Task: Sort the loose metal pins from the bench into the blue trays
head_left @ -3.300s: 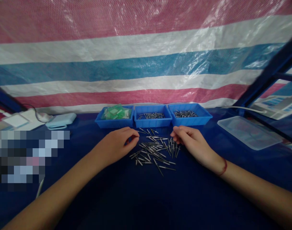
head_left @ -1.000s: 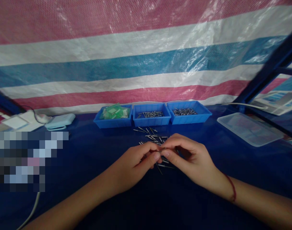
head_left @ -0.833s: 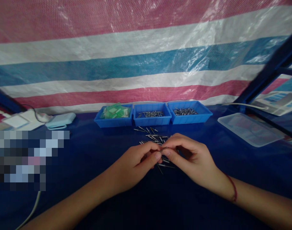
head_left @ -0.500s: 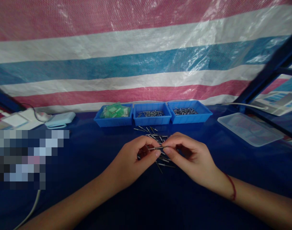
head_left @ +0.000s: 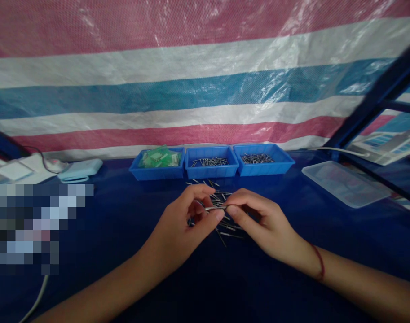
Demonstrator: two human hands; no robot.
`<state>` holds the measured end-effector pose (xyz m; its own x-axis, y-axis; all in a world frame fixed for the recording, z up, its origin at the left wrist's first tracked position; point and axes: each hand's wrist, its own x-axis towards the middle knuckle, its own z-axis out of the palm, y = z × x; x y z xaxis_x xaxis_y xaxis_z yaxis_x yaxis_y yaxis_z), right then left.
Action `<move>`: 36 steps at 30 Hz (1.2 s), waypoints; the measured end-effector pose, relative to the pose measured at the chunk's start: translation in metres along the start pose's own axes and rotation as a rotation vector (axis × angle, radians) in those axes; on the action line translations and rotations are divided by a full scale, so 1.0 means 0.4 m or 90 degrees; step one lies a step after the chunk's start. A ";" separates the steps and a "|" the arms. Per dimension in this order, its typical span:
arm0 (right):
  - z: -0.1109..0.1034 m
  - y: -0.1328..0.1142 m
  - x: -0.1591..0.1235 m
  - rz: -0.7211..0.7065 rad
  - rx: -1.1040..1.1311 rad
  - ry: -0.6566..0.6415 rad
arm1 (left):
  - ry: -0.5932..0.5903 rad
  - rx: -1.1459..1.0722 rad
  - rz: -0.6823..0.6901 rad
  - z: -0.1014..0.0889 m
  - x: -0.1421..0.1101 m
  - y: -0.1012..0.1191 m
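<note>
while a dark blue surface [head_left: 117,215] bears three blue rectangular plastic bins [head_left: 211,172], the left hand [head_left: 179,220] holds thumb and forefinger apart and the right hand [head_left: 263,220] pinches, above loose silver metal rivets [head_left: 221,198], one slender silver rivet [head_left: 214,208] reaching toward the left palm.

We'd log this as a workshop: dark blue worktop [head_left: 124,202], loose metal pins [head_left: 221,198] piled on it, three blue bins [head_left: 211,172] lined up behind, striped plastic sheeting [head_left: 191,96] far side, blue frame [head_left: 375,96] right.
</note>
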<state>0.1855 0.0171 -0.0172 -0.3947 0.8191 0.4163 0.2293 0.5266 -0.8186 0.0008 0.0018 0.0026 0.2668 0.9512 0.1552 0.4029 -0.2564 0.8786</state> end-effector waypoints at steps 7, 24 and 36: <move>-0.075 0.072 0.065 0.158 0.138 0.346 | -0.005 -0.040 -0.001 0.000 -0.001 0.004; -0.053 0.086 0.058 0.254 0.039 0.096 | -0.232 0.427 0.182 -0.117 0.063 -0.054; -0.044 0.072 0.053 0.199 0.015 0.057 | -0.258 0.434 0.226 -0.110 0.074 -0.103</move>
<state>0.1995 0.0535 -0.0250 -0.2280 0.9575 0.1764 0.3064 0.2426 -0.9205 -0.0464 0.0481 -0.0092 0.7146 0.6947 0.0823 0.6393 -0.6963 0.3264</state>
